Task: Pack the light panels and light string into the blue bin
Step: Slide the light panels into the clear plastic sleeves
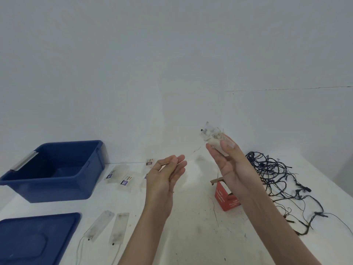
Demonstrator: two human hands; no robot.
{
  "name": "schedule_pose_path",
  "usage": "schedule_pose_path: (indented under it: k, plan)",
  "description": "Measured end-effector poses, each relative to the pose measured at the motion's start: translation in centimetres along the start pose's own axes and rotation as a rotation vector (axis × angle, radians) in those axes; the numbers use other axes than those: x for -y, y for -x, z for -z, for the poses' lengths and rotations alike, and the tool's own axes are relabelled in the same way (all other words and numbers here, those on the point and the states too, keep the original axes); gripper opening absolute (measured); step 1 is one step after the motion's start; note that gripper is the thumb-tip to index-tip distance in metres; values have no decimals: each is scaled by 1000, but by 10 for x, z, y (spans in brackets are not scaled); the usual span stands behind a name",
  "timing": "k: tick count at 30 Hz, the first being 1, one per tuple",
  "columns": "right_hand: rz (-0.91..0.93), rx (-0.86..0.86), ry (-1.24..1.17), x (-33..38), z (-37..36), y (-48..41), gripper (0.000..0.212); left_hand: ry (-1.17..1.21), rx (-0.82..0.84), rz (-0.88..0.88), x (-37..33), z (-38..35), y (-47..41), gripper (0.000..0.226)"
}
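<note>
My right hand (232,165) is raised above the table and grips a clear plastic battery box (214,137) with thin wire wound around it. A fine copper wire (192,153) runs from it to my left hand (166,175), which pinches the wire between thumb and fingers. The open blue bin (55,178) stands at the far left and looks empty inside. Two clear light panels (108,227) lie side by side on the table in front of it. A tangled dark light string (282,180) sprawls on the right.
The bin's blue lid (36,238) lies flat at the near left. Clear packets with labels (122,178) rest beside the bin. A red LED lights box (227,197) sits under my right forearm. A white wall rises behind the table.
</note>
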State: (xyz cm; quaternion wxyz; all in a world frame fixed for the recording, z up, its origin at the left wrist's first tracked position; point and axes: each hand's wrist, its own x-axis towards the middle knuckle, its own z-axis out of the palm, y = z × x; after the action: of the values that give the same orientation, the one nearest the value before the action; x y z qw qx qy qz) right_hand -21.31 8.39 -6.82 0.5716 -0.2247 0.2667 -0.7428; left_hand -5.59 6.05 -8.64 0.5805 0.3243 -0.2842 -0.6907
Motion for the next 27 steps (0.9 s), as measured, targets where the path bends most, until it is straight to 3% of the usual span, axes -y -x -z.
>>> schedule_pose_path:
  k: [3, 8, 11, 14, 17, 20, 24, 27]
  plan:
    - [9, -84, 92, 0, 0, -2, 43, -252, 74, -151, -4, -6, 15, 3]
    - [99, -184, 445, -5, 2, -4, 27, -702, 224, -400, -13, -23, 28, 11]
    - [172, -83, 707, -5, 3, -3, 22, -932, 332, -529, -24, -32, 27, 11]
    - [102, 88, 905, 0, 4, 0, 23, -1064, 374, -582, -38, -41, 14, 6]
    - [-22, 229, 1009, 7, 8, 4, 25, -1062, 375, -437, -47, -45, -5, 3]
    - [-102, 356, 911, 12, 9, 9, 28, -921, 381, -121, -50, -42, -20, 8]
    - [-147, 400, 704, 15, 8, 11, 29, -456, 338, 344, -36, -34, -29, 4]
    - [-168, 370, 518, 12, 9, 9, 34, 13, 275, 529, -22, -28, -29, 18]
